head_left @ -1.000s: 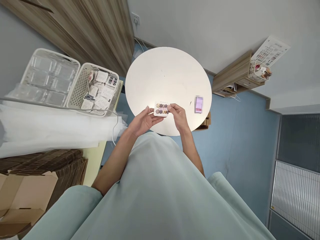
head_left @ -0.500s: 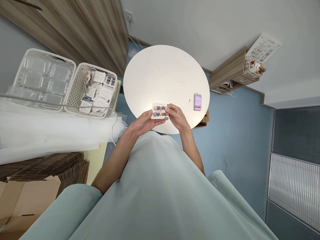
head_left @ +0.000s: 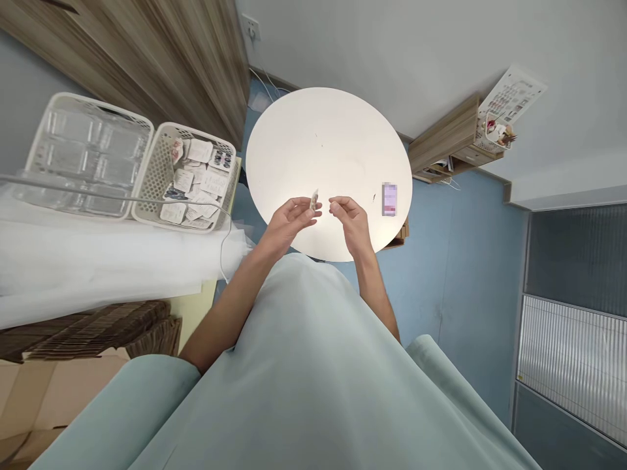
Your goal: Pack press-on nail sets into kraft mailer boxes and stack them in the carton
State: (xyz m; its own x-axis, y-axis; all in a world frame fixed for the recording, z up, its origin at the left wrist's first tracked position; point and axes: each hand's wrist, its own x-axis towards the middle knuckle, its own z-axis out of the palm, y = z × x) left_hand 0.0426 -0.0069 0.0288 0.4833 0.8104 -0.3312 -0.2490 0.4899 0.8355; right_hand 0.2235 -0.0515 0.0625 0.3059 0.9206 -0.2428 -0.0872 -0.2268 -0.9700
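Observation:
My left hand (head_left: pixel 288 222) is closed on a small white card (head_left: pixel 314 200), pinched between thumb and fingers above the near part of the round white table (head_left: pixel 328 143). The card is turned nearly edge-on, so little of its face with the small coloured pieces shows. Just to the right of it, apart from the card, my right hand (head_left: pixel 351 222) has thumb and fingertips pressed together in a pinch. Whether something tiny sits between those fingertips cannot be made out.
A phone (head_left: pixel 389 199) with a blurred screen lies at the table's right side. On the left stand a white basket (head_left: pixel 147 186) of small carded packs and another basket (head_left: pixel 36 147) of clear plastic boxes. White sheeting (head_left: pixel 98 261) and folded cardboard (head_left: pixel 98 326) lie nearer.
The card has turned from face-up to nearly edge-on in my left hand. My right hand has let go of the card's right side and moved slightly away from it.

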